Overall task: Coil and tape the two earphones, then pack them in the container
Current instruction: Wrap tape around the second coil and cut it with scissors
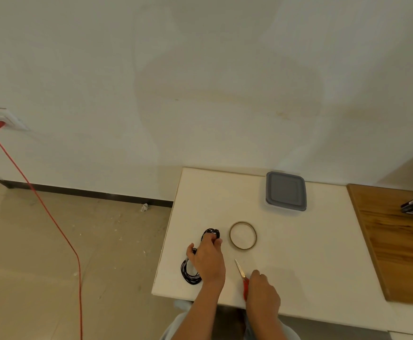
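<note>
1. A red cord hangs from a wall socket at far left and runs down across the floor.
2. Two black coiled earphones lie on the white table near its left edge: one coil near, another just beyond it.
3. The left hand rests over them, fingertips pinching the far coil.
4. A tape ring lies just right of that coil.
5. The right hand is closed around the red handle of the scissors, blades pointing away.
6. The container, grey lid on, sits far right near the wall.
</note>
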